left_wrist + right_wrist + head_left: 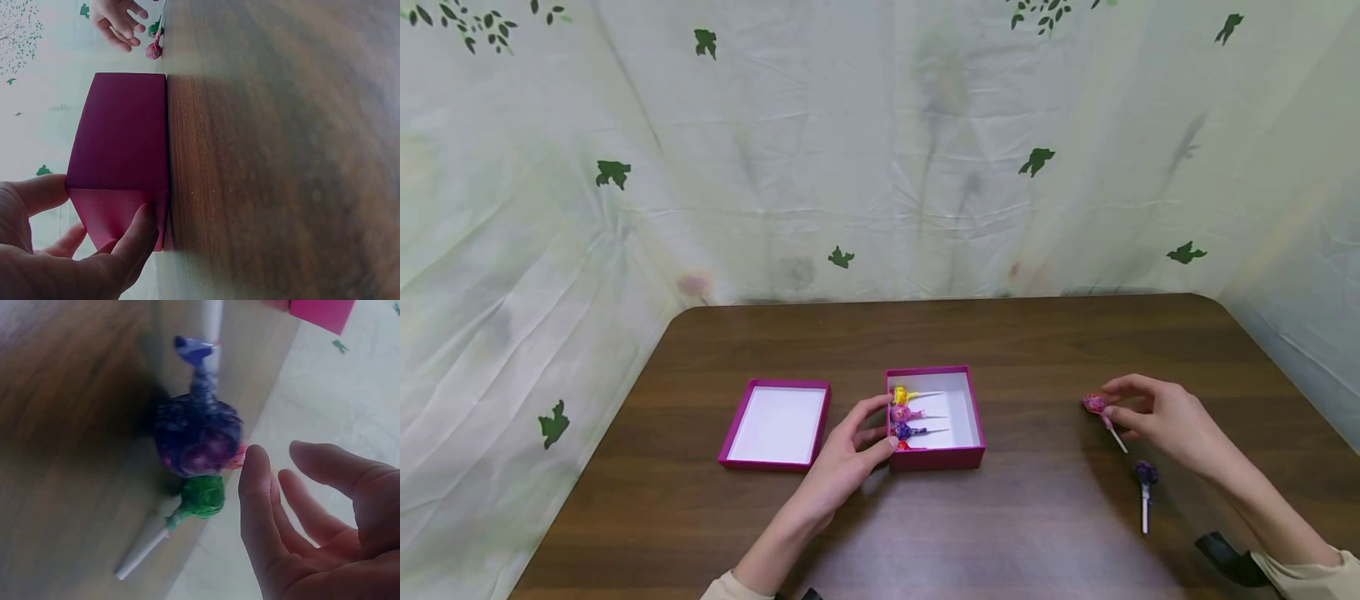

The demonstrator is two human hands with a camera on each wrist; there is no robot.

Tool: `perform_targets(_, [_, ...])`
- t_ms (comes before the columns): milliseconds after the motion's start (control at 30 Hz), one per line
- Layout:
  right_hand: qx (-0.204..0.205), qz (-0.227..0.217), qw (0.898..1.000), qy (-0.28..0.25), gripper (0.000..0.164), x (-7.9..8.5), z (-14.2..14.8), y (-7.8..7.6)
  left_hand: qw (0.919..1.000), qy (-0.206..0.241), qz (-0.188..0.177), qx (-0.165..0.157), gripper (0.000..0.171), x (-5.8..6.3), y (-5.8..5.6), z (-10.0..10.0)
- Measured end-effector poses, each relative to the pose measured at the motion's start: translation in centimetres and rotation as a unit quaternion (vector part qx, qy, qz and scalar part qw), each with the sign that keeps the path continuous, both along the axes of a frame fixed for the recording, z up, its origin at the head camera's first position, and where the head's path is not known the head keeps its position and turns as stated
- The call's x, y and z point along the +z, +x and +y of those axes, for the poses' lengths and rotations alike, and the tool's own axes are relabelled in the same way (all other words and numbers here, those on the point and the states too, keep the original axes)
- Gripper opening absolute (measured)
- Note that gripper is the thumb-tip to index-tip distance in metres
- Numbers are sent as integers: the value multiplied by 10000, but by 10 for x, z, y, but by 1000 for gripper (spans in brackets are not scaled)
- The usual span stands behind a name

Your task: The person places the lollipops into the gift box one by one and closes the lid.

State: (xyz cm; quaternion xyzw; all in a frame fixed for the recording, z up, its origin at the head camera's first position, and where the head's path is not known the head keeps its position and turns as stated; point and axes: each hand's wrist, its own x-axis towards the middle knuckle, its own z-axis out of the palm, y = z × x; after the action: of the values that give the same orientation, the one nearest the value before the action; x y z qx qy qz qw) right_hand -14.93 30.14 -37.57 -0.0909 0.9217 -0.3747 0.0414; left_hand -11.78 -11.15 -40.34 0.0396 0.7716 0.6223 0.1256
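My left hand [850,454] rests against the left wall of a magenta box [936,459], thumb at its front corner and fingers along the side. Inside the box lie several wrapped lollipops in a column, among them a yellow one [900,395], a pink one [901,413] and a purple one [901,430]. To the right, my right hand [1168,421] hovers by a loose pink lollipop [1095,403], thumb and fingers parted in the right wrist view. Closer to me lies another purple lollipop [1146,472]. A green lollipop [203,497] shows beyond it in the right wrist view.
Left of the box lies a shallow magenta lid [777,423], its white inside facing up. Everything stands on a brown wooden table [1022,333]. A pale curtain [880,167] with green leaf prints hangs behind the table and along its sides.
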Motion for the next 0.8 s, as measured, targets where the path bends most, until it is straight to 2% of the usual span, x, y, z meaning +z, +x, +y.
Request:
perform_targets(333, [33, 55, 9986, 534, 37, -13, 1, -9, 9999, 97, 103, 18, 55, 1, 1, 1])
perform_targets(633, [250, -303, 9991, 143, 37, -24, -7, -13, 9999, 65, 93, 20, 55, 0, 1, 1])
perform_targets(800, [274, -405, 9987, 125, 33, -26, -10, -16, 9999, 65, 128, 18, 55, 0, 0, 2])
